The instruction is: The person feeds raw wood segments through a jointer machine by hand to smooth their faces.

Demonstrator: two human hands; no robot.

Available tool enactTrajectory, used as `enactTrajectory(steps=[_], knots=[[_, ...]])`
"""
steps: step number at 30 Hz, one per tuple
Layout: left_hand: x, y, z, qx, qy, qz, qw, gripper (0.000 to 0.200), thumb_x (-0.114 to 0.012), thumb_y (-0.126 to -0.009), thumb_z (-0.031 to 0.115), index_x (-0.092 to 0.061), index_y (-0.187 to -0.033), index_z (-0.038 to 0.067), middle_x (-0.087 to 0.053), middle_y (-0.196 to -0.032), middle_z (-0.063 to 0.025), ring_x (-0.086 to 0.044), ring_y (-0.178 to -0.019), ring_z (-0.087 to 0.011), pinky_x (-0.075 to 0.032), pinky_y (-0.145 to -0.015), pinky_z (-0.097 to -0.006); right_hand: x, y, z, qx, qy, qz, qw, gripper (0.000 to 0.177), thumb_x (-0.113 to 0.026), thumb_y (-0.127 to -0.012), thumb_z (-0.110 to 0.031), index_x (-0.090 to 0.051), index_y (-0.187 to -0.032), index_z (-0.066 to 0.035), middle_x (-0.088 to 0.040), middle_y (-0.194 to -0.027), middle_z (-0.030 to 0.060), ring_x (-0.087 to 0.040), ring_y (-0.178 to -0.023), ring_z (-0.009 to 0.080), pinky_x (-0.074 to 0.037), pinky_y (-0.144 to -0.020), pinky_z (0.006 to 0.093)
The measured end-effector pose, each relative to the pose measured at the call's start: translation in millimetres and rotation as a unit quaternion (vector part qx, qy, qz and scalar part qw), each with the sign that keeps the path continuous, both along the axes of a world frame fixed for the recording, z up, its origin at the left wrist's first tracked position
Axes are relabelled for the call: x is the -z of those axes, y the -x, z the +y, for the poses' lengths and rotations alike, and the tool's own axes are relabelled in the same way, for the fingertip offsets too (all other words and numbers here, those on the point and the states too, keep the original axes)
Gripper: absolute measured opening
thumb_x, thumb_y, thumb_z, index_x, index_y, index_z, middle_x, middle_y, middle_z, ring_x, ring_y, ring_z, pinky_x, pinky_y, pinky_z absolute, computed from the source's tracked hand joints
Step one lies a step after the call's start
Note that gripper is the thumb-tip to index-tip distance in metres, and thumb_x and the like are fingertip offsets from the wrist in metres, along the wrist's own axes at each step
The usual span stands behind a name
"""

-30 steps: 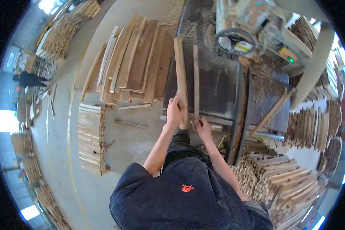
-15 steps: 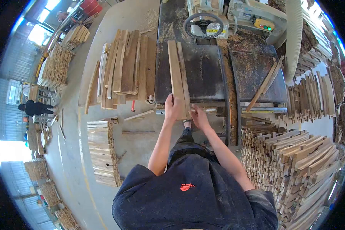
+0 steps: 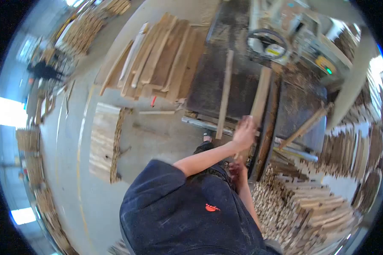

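Note:
A wooden board [image 3: 261, 93] lies lengthwise on the dark machine table [image 3: 204, 95], close beside the rail at its right. My left hand [image 3: 245, 132] is on the board's near part, its fingers blurred by motion. Nearer my body, my right hand [image 3: 238, 170] is at the board's near end, its fingers smeared and partly hidden. A narrower strip [image 3: 226, 93] lies apart on the table to the left, its near end jutting over the front edge. No hand touches that strip.
Several boards [image 3: 157, 59] lie on the left surface. A handwheel [image 3: 268, 44] stands at the table's back. Loose pieces [image 3: 306, 126] lie on the right table. Stacked wood [image 3: 302, 204] is at the lower right, a pallet stack [image 3: 104, 142] at left. A person [image 3: 44, 71] stands far left.
The wider board has moved right, away from the narrow strip, to the rail. Both hands have shifted right, the right one closer to my body. The view has turned.

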State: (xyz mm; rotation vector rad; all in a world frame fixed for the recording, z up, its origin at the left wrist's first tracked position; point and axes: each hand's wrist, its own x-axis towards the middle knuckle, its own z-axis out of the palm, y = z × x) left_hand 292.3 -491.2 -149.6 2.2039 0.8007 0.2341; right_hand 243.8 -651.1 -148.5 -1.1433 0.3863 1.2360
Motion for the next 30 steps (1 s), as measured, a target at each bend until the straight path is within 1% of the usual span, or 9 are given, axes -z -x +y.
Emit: enactTrajectory(steps=[7, 9, 19, 21, 24, 26, 28, 29, 30], knots=[[9, -105, 47, -0.112, -0.105, -0.086, 0.985, 0.063, -0.045, -0.091, 0.010, -0.021, -0.147, -0.005, -0.028, -0.152, -0.0207, -0.023, -0.144, -0.0316, -0.018, -0.115, -0.0463, -19, -67, 91, 0.072, 0.100, -0.083, 0.989, 0.029, -0.045, -0.102, -0.035, -0.053, -0.097, -0.007, -0.050, -0.073, 0.0007, -0.047, -0.060, 0.0100, -0.032, -0.046, 0.0243], [12, -133, 73, -0.151, -0.118, -0.123, 0.974, 0.062, -0.048, -0.088, 0.009, -0.026, -0.145, -0.005, -0.032, -0.150, -0.0211, -0.028, -0.142, -0.0325, -0.022, -0.113, -0.0469, -8, -100, 108, 0.031, -0.109, -0.129, 0.985, 0.029, -0.043, -0.102, -0.033, -0.050, -0.093, -0.006, -0.041, -0.069, -0.0008, -0.039, -0.057, 0.0096, -0.028, -0.046, 0.0251], [11, -205, 193, -0.150, -0.084, -0.214, 0.962, 0.061, -0.057, -0.078, 0.004, -0.041, -0.137, -0.003, -0.043, -0.142, -0.0240, -0.038, -0.135, -0.0362, -0.034, -0.106, -0.0469, 23, -201, 190, 0.098, -0.112, 0.022, 0.989, 0.032, -0.044, -0.102, -0.040, -0.054, -0.086, -0.014, -0.048, -0.065, -0.0025, -0.038, -0.048, 0.0087, -0.029, -0.036, 0.0242], [-8, -180, 255, 0.184, 0.160, -0.146, 0.959, 0.046, -0.061, -0.081, 0.007, -0.054, -0.126, 0.002, -0.048, -0.136, -0.0261, -0.044, -0.129, -0.0405, -0.041, -0.101, -0.0457, 1, -215, 210, 0.121, -0.014, 0.060, 0.991, 0.036, -0.049, -0.098, -0.046, -0.054, -0.083, -0.014, -0.051, -0.066, -0.0034, -0.040, -0.048, 0.0083, -0.030, -0.036, 0.0240], [-67, -73, 317, 0.003, -0.040, -0.386, 0.922, 0.024, -0.068, -0.083, 0.012, -0.064, -0.105, 0.005, -0.056, -0.125, -0.0229, -0.050, -0.122, -0.0416, -0.044, -0.100, -0.0470, 5, -237, 229, 0.097, -0.008, 0.016, 0.995, 0.038, -0.054, -0.096, -0.048, -0.053, -0.078, -0.014, -0.050, -0.064, -0.0046, -0.042, -0.048, 0.0074, -0.029, -0.036, 0.0237], [-94, 5, 368, -0.148, -0.323, -0.209, 0.911, 0.035, -0.073, -0.076, 0.017, -0.066, -0.110, 0.010, -0.055, -0.129, -0.0196, -0.053, -0.118, -0.0383, -0.043, -0.099, -0.0492, 7, -262, 241, 0.092, -0.038, 0.074, 0.992, 0.039, -0.055, -0.095, -0.048, -0.052, -0.076, -0.015, -0.050, -0.063, -0.0051, -0.041, -0.048, 0.0068, -0.029, -0.036, 0.0235], [-94, 77, 404, -0.350, -0.382, -0.070, 0.852, 0.062, -0.082, -0.067, 0.031, -0.061, -0.125, 0.020, -0.044, -0.140, -0.0177, -0.039, -0.130, -0.0364, -0.034, -0.103, -0.0523, 27, -291, 246, 0.053, -0.079, 0.148, 0.984, 0.041, -0.056, -0.093, -0.050, -0.051, -0.073, -0.015, -0.048, -0.060, -0.0064, -0.040, -0.047, 0.0059, -0.028, -0.036, 0.0234], [-56, 108, 435, -0.458, -0.243, -0.115, 0.847, 0.077, -0.084, -0.062, 0.038, -0.056, -0.132, 0.023, -0.040, -0.140, -0.0177, -0.042, -0.123, -0.0375, -0.035, -0.098, -0.0511, 28, -306, 254, 0.050, -0.085, 0.146, 0.984, 0.041, -0.056, -0.093, -0.050, -0.051, -0.073, -0.015, -0.048, -0.060, -0.0064, -0.040, -0.047, 0.0059, -0.028, -0.036, 0.0234], [-83, 140, 429, -0.441, -0.335, 0.072, 0.830, 0.081, -0.085, -0.060, 0.040, -0.055, -0.134, 0.024, -0.042, -0.135, -0.0171, -0.045, -0.114, -0.0383, -0.037, -0.092, -0.0506, 30, -314, 262, 0.040, -0.076, 0.113, 0.990, 0.041, -0.057, -0.093, -0.050, -0.052, -0.074, -0.014, -0.048, -0.061, -0.0066, -0.040, -0.047, 0.0059, -0.028, -0.037, 0.0235]])
